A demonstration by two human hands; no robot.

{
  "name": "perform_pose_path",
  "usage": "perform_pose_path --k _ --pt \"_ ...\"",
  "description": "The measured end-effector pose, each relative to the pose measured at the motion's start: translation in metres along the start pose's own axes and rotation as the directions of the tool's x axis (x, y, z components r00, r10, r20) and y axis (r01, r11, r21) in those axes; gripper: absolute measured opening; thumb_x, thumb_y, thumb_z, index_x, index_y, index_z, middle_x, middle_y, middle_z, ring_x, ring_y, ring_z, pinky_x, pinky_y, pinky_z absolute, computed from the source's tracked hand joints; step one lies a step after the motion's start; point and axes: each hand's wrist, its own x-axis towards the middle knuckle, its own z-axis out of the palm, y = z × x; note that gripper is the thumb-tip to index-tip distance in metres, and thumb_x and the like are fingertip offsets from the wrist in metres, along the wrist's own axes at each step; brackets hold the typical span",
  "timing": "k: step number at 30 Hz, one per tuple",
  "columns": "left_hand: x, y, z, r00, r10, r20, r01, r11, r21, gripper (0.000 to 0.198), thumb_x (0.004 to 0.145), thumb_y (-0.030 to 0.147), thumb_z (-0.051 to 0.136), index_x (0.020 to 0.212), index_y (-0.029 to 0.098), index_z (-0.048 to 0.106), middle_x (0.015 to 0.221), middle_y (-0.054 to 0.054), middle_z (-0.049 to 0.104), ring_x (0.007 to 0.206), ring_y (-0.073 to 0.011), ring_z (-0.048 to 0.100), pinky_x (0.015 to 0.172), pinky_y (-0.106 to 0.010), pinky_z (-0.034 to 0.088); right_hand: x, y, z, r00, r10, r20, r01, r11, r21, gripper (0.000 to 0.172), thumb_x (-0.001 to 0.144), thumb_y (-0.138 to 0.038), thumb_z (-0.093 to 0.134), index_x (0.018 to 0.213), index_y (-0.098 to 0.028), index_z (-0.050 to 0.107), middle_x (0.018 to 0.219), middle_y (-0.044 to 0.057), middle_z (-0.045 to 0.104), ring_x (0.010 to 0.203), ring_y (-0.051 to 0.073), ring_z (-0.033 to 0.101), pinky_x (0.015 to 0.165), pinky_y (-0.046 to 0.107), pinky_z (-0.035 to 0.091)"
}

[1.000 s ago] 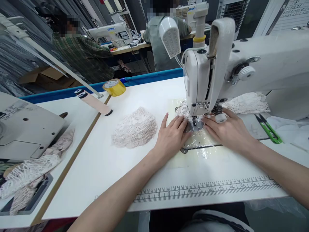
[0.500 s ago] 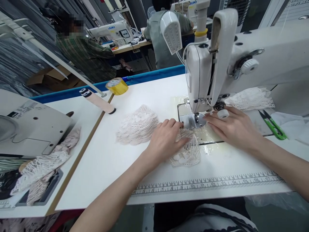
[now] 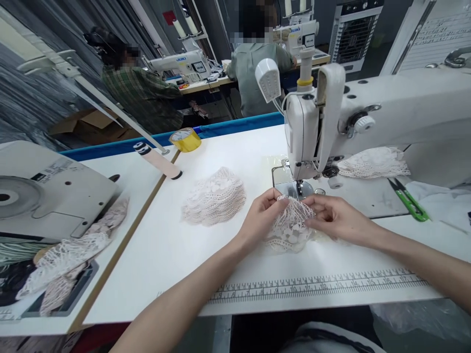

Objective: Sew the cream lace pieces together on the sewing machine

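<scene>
A pale lace piece (image 3: 290, 228) hangs between my two hands, just in front of the needle area of the white sewing machine (image 3: 303, 132). Thumb and fingers of my left hand (image 3: 263, 213) pinch its upper left edge. On the right side, my right hand (image 3: 329, 215) grips the same lace, its fingers curled. A stack of similar lace pieces (image 3: 215, 198) lies on the white table to the left of my left hand. More folded lace (image 3: 373, 164) rests behind the machine head at the right.
Green snips (image 3: 410, 201) lie right of the machine. Yellow tape (image 3: 185, 140) and a pink thread cone (image 3: 158, 161) stand at the back left. A ruler strip (image 3: 316, 287) runs along the front edge. Two people sit at machines beyond the blue cloth edge (image 3: 235, 125).
My right hand has come left and forward from beside the needle and now grips the lace. My left hand has shifted to pinch its top edge. The view has tilted up slightly.
</scene>
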Motion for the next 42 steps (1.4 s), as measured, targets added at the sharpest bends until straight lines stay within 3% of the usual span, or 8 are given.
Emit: perform_pose_path --k 8,18,23,26,31,36,42 --pt "0.0004 -0.0004 -0.0037 0.999 -0.033 0.013 0.034 0.997 -0.076 0.025 0.083 0.037 0.060 0.075 0.019 0.044 0.064 0.005 0.048 0.054 -0.0083 0.044 0.053 -0.020 0.036 -0.0001 -0.0041 0.0018 0.991 -0.108 -0.079 0.098 0.987 -0.124 0.025 0.080 -0.033 0.064 0.101 -0.023 0.054 0.078 -0.002 0.058 0.066 0.015 0.052 0.058 0.028 0.041" --pt "0.0002 -0.0064 -0.0059 0.998 0.005 0.064 -0.006 1.000 0.009 0.043 0.086 0.061 0.046 0.082 0.019 0.048 0.071 0.002 0.051 0.060 -0.0113 0.047 0.055 -0.025 0.040 -0.0017 -0.0085 0.0038 0.980 -0.169 -0.107 0.156 0.980 -0.121 0.023 0.078 -0.023 0.062 0.100 -0.022 0.055 0.082 0.000 0.062 0.071 0.017 0.057 0.063 0.030 0.046" --pt "-0.0008 -0.0012 -0.0024 0.989 0.001 0.150 0.005 0.999 -0.043 0.038 0.071 0.042 0.074 0.089 0.018 0.049 0.081 0.001 0.058 0.070 -0.0118 0.057 0.066 -0.026 0.047 -0.0024 -0.0081 0.0041 0.983 -0.160 -0.093 0.149 0.983 -0.108 0.022 0.079 -0.024 0.062 0.099 -0.023 0.054 0.085 -0.001 0.062 0.069 0.015 0.056 0.060 0.028 0.045" --pt "-0.0017 0.0007 0.0006 0.988 -0.020 0.152 0.022 1.000 -0.009 0.040 0.065 0.030 0.079 0.088 0.018 0.048 0.082 0.000 0.060 0.073 -0.0122 0.059 0.067 -0.026 0.048 -0.0029 -0.0082 0.0040 0.982 -0.162 -0.092 0.154 0.983 -0.097 0.019 0.079 -0.023 0.060 0.098 -0.023 0.054 0.086 0.000 0.063 0.071 0.015 0.057 0.060 0.028 0.045" --pt "-0.0022 -0.0012 0.0005 0.990 -0.032 0.139 0.024 0.998 0.054 0.036 0.067 0.024 0.076 0.087 0.018 0.046 0.081 -0.001 0.060 0.071 -0.0117 0.058 0.065 -0.025 0.048 -0.0032 -0.0063 0.0034 0.983 -0.163 -0.084 0.158 0.985 -0.064 0.021 0.080 -0.023 0.060 0.101 -0.023 0.055 0.085 -0.001 0.062 0.072 0.015 0.058 0.061 0.028 0.046" --pt "-0.0023 -0.0002 -0.0023 0.992 -0.055 0.114 0.047 0.996 0.075 0.024 0.076 0.025 0.065 0.088 0.020 0.045 0.075 0.003 0.055 0.062 -0.0094 0.054 0.057 -0.022 0.045 -0.0029 -0.0037 -0.0014 0.980 -0.138 -0.143 0.132 0.990 -0.053 0.031 0.075 -0.026 0.067 0.104 -0.023 0.056 0.070 -0.004 0.053 0.064 0.014 0.054 0.059 0.029 0.046" --pt "-0.0027 0.0007 -0.0012 0.998 0.052 0.031 -0.058 0.977 0.205 0.010 0.079 0.019 0.051 0.087 0.020 0.046 0.075 0.004 0.050 0.059 -0.0072 0.047 0.053 -0.018 0.040 -0.0007 -0.0015 -0.0032 0.975 -0.118 -0.190 0.119 0.993 -0.005 0.025 0.076 -0.027 0.066 0.099 -0.020 0.059 0.083 0.001 0.062 0.070 0.015 0.058 0.066 0.031 0.050"
